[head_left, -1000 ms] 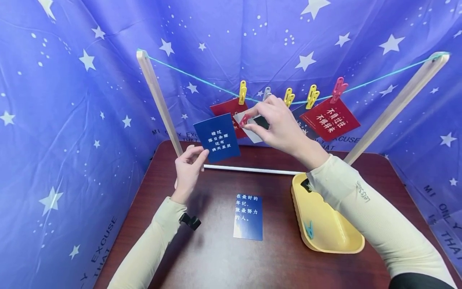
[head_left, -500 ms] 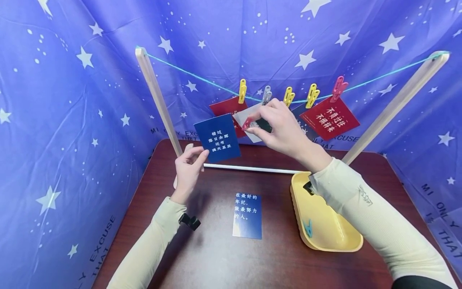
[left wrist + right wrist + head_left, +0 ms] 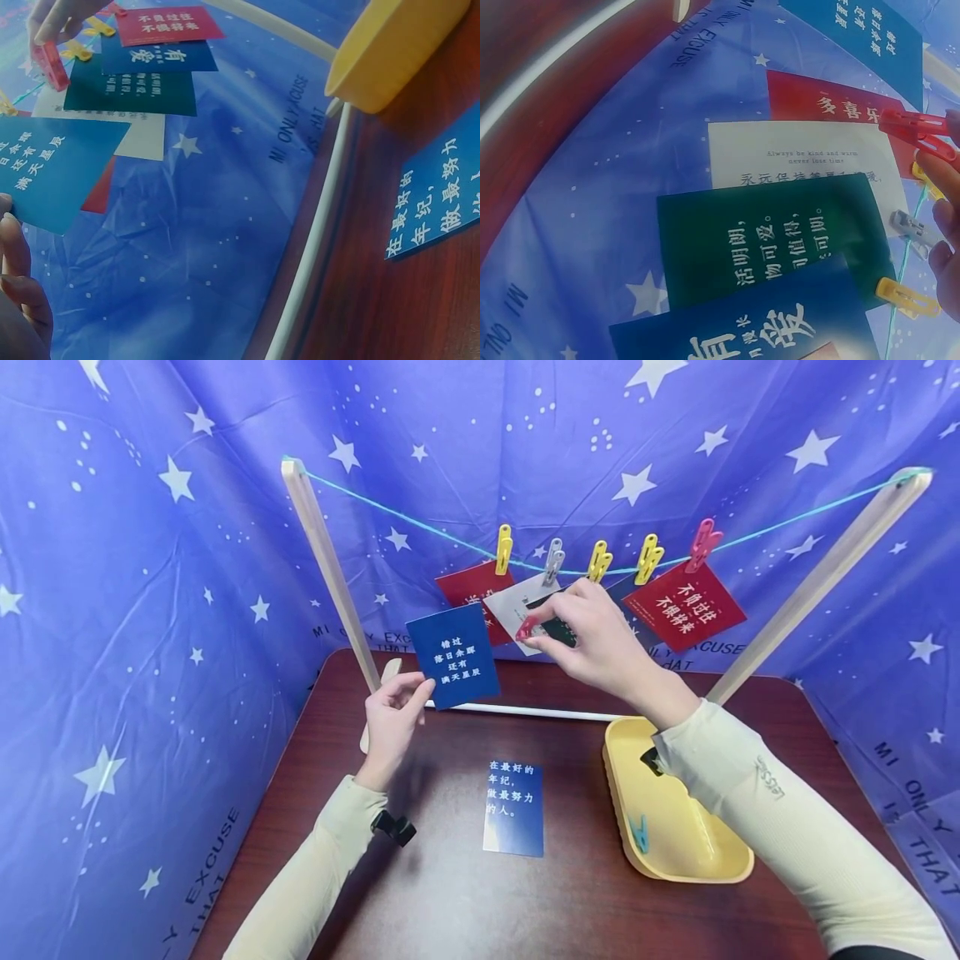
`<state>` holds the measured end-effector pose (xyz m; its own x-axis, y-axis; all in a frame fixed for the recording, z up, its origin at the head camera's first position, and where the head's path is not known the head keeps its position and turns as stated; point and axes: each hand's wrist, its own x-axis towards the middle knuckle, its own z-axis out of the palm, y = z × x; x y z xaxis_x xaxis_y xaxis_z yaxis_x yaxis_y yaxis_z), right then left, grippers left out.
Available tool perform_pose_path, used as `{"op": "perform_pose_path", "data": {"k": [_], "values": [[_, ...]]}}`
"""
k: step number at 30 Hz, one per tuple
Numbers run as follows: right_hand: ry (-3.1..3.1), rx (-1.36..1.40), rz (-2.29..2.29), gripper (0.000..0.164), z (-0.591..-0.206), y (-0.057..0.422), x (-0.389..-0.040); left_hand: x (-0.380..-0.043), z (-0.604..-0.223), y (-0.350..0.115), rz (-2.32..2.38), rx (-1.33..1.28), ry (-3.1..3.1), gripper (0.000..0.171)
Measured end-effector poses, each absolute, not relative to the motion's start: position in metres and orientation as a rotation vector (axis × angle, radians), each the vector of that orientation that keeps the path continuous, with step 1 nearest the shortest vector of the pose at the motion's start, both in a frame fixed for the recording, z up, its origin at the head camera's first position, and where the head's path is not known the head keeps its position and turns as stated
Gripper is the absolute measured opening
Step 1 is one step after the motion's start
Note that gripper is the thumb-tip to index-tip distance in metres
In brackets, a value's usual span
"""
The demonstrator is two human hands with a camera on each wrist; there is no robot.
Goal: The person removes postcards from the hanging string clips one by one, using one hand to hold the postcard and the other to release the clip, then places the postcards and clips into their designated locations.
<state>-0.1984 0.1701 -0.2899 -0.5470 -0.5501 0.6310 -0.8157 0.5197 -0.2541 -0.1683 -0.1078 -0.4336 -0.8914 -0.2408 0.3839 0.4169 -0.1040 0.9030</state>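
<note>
Head view: I see left hand (image 3: 392, 714) pinching blue card (image 3: 453, 655) below the string (image 3: 450, 539) | right hand (image 3: 592, 639) fingers clamped on red clip (image 3: 527, 628) | step: hanging card | next, I judge: lift card to string, clip on.

The string (image 3: 420, 525) runs bare from the left post (image 3: 330, 568) to the yellow peg (image 3: 503, 550), and there a hand could come in from the front; right of that peg, five pegs and hanging cards such as the red card (image 3: 684, 603) crowd it up to the pink peg (image 3: 703, 545). The right hand (image 3: 592, 639) with its red peg (image 3: 525, 628) and the left hand (image 3: 390, 718) with its blue card (image 3: 452, 656) stand before the cards. On the table (image 3: 420, 893), open wood lies between the flat blue card (image 3: 514, 807) and the left edge, while the yellow tray (image 3: 675, 814) fills the right side and the white rod (image 3: 525, 712) bars the back.
</note>
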Motion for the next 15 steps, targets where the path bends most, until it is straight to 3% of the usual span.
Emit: {"op": "perform_pose_path", "data": {"k": [15], "values": [[-2.355, 1.041, 0.725, 0.031, -0.306, 0.188, -0.195, -0.164, -0.439, -0.101, -2.047, -0.210, -1.802, 0.017]]}}
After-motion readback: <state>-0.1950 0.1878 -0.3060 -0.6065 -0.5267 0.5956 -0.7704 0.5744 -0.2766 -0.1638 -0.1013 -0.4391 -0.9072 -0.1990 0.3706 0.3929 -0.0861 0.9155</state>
